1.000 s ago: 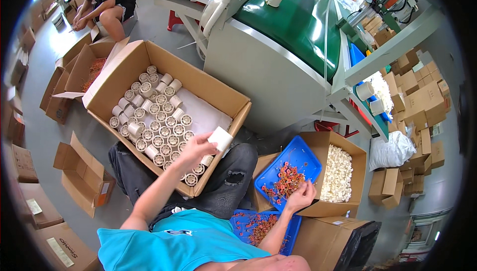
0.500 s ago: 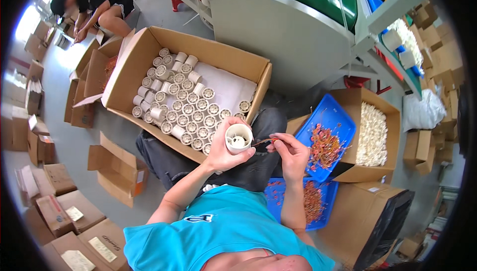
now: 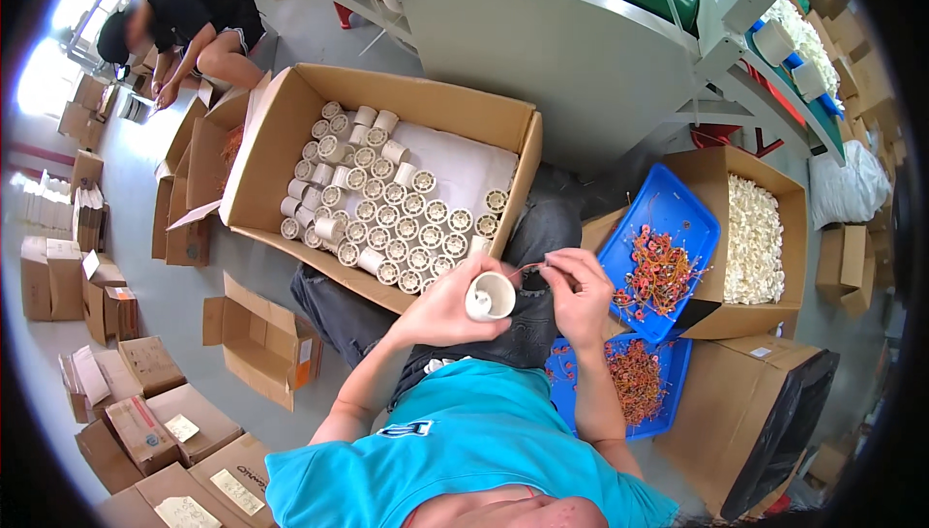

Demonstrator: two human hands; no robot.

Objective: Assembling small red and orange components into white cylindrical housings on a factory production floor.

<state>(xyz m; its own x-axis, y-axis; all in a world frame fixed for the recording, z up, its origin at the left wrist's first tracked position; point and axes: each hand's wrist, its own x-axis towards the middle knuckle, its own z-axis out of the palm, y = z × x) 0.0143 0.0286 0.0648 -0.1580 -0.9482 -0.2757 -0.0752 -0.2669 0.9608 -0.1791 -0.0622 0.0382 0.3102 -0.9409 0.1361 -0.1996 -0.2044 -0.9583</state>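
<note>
My left hand is wrapped round a white plastic cylinder, hollow like a cup. Its open mouth is tilted toward the right, and a small raised white part shows inside. Just to its right, my right hand pinches a thin reddish wire between thumb and fingertips. That wire reaches toward the cylinder's far side; whether it joins the cylinder I cannot tell. Both hands are over my lap, at the near right corner of a large cardboard box. Many similar white cylinders stand or lie in that box.
Right of my hands, an upper blue tray and a lower blue tray hold red and orange wired parts. Beyond stands a carton of small white pieces. A green-topped machine is ahead. Another person crouches at far left near cartons.
The cylinder in my left hand has tipped, its mouth now turned more to the right. My right hand has risen slightly with the wire. The whole view has shifted a little.
</note>
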